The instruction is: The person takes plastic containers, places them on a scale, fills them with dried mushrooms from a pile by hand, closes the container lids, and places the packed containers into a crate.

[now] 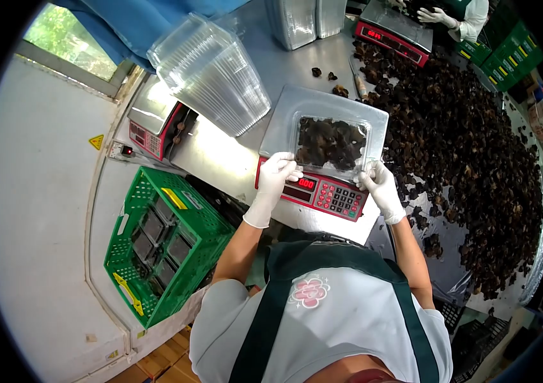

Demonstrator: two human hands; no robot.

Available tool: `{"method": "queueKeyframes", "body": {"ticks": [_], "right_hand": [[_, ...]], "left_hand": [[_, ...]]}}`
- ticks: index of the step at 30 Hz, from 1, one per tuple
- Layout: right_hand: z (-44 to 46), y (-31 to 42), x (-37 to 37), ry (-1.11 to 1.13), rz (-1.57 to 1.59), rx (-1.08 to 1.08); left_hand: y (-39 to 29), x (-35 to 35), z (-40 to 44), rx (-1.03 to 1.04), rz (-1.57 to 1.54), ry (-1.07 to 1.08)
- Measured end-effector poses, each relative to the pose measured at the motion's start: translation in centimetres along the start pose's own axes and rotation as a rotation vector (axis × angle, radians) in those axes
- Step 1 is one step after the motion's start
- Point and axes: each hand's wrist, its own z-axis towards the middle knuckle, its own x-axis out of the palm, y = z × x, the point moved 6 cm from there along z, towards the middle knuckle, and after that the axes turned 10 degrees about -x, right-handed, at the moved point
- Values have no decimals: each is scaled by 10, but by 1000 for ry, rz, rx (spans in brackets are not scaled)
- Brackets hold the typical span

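A clear plastic container (299, 153) holds dark, crinkled pieces that look like wood ear mushrooms (330, 142). It is over the metal plate (368, 118) of a red digital scale (332, 195), whose display reads 0.00; whether it touches the plate I cannot tell. In a white glove, my left hand (276, 175) pinches the container's near left corner. My right hand (380, 186), gloved too, has its fingers closed on the near right corner. Both hands are just above the scale's front panel.
Loose mushrooms (457, 172) cover the table's right side. Stacked empty containers (217, 83) stand at the back left, near another scale (150, 124). A green crate (211, 223) with filled containers is at lower left. Across the table, a co-worker's gloved hand (434, 16) is by a third scale (394, 38).
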Motion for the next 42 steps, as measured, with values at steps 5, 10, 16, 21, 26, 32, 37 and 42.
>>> {"method": "queueKeyframes", "body": {"ticks": [5, 10, 16, 21, 26, 32, 37, 42], "right_hand": [[-12, 49, -13, -31, -562, -436], [-21, 110, 6, -81, -892, -1027], [-29, 120, 21, -94, -902, -1121], [-30, 123, 33, -44, -875, -1130], [-39, 122, 47, 5, -870, -1169], [-48, 122, 68, 29, -837, -1244], [-46, 124, 92, 71, -772, -1180], [-47, 117, 116, 195, -688, -1065]], "left_hand": [[-39, 4, -30, 201, 402, 98], [-71, 18, -66, 1230, 900, -274], [-62, 3, -76, 1232, 888, -350], [-72, -4, -95, 1264, 947, -401], [-72, -14, -115, 1308, 953, -455], [-67, -33, -141, 1317, 1051, -635], [-54, -56, -151, 1231, 995, -671], [-43, -82, -164, 1136, 989, -687]]}}
